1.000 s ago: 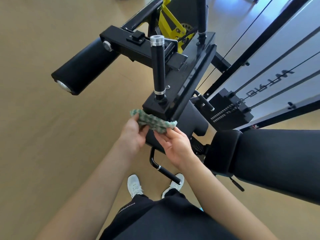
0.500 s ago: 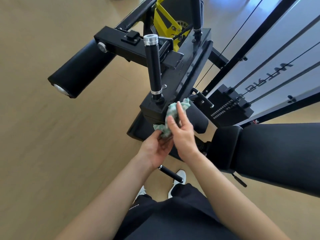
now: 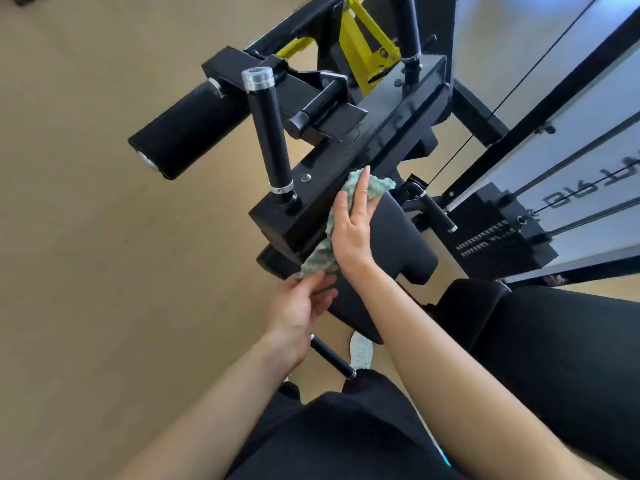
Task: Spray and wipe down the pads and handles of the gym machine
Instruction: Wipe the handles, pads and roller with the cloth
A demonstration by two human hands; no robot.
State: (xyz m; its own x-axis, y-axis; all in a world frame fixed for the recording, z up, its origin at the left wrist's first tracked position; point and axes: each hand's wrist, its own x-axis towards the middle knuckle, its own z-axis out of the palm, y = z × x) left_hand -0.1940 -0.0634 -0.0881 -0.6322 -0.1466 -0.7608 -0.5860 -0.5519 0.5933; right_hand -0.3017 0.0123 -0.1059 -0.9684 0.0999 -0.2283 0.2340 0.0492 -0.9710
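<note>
A green-and-white cloth (image 3: 372,187) lies on the black chest pad (image 3: 398,233) of the gym machine, along the edge of the black metal frame (image 3: 367,157). My right hand (image 3: 351,223) presses flat on the cloth with straight fingers. My left hand (image 3: 299,306) pinches the cloth's lower corner between thumb and fingers. An upright black handle (image 3: 268,129) with a silver cap stands just left of the cloth. A second handle (image 3: 408,26) rises farther back. No spray bottle is visible.
A black roller pad (image 3: 183,129) sticks out to the left. A large black seat pad (image 3: 561,358) fills the lower right. The weight stack (image 3: 495,230) and cables stand at right. A short lever (image 3: 332,356) juts out below the pad, above my white shoe (image 3: 361,349).
My right hand has slid up the pad's edge and spread the cloth flat. My left hand now holds only the lower corner. The view has shifted closer to the machine.
</note>
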